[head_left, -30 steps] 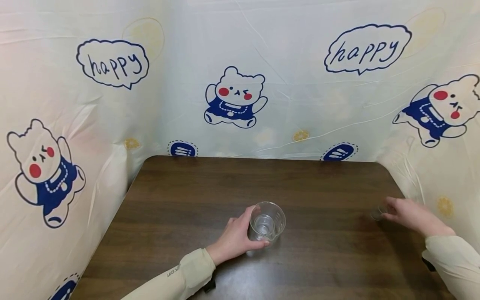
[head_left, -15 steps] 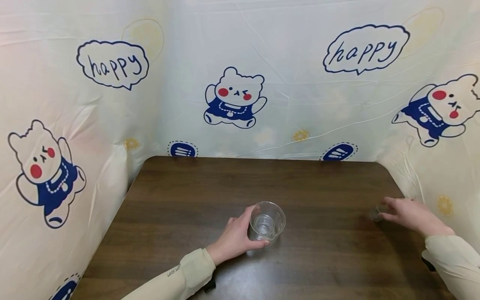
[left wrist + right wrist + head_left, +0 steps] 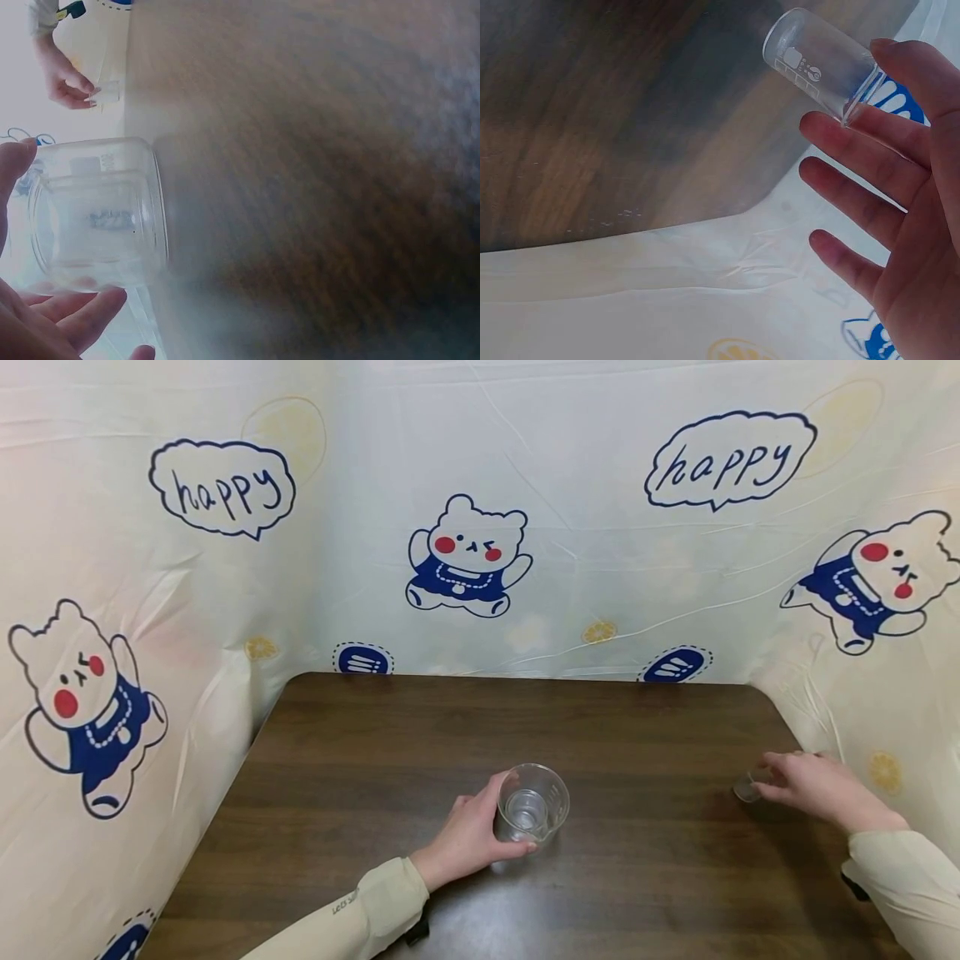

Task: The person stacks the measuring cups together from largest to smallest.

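My left hand (image 3: 468, 835) grips a large clear glass beaker (image 3: 557, 806) around its side, thumb at the near side. The beaker stands upright on the brown wooden table. Inside it sits a smaller clear glass beaker (image 3: 90, 221), seen through the wall in the left wrist view. Far to the right, my right hand (image 3: 821, 789) pinches a small glass beaker (image 3: 817, 64) at its rim between thumb and fingers. White graduation marks show on its wall, and its base points left, away from the palm. Whether this small beaker touches the table, I cannot tell.
The wooden table (image 3: 360, 760) has rounded back corners. A pale curtain (image 3: 600, 568) printed with bears and "happy" bubbles encloses the back and both sides. The right hand is close to the table's right edge and the curtain there.
My right hand has shifted very slightly left with the small beaker, whose body shows a little more in the head view. The left hand and large beaker have stayed in place.
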A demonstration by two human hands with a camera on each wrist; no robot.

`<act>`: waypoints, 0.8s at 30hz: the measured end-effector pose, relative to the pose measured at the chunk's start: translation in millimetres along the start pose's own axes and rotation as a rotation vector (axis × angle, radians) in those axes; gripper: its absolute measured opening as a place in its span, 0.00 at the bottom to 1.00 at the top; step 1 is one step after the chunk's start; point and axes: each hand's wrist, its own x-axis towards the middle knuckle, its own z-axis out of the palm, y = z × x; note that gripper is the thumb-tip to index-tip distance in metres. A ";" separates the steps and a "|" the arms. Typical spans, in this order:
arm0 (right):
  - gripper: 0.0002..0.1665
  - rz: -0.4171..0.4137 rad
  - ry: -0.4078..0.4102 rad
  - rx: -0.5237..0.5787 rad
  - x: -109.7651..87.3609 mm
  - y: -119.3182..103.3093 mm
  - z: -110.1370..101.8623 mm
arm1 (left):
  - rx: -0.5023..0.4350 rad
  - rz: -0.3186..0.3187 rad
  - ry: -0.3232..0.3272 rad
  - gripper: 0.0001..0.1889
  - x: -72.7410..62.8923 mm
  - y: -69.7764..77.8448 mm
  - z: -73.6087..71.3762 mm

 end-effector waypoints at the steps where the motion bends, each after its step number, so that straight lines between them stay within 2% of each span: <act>1: 0.18 0.000 -0.002 0.000 0.6 -2.2 -2.3 | -0.002 -0.001 0.000 0.52 0.0 -0.1 0.2; 10: 0.18 -0.009 -0.013 -0.005 8.4 -16.6 -19.5 | 0.000 0.005 0.005 0.52 0.3 -1.4 0.5; 24: 0.19 -0.040 0.003 -0.031 15.7 -39.9 -32.4 | 0.005 0.009 0.007 0.52 0.7 -0.9 0.2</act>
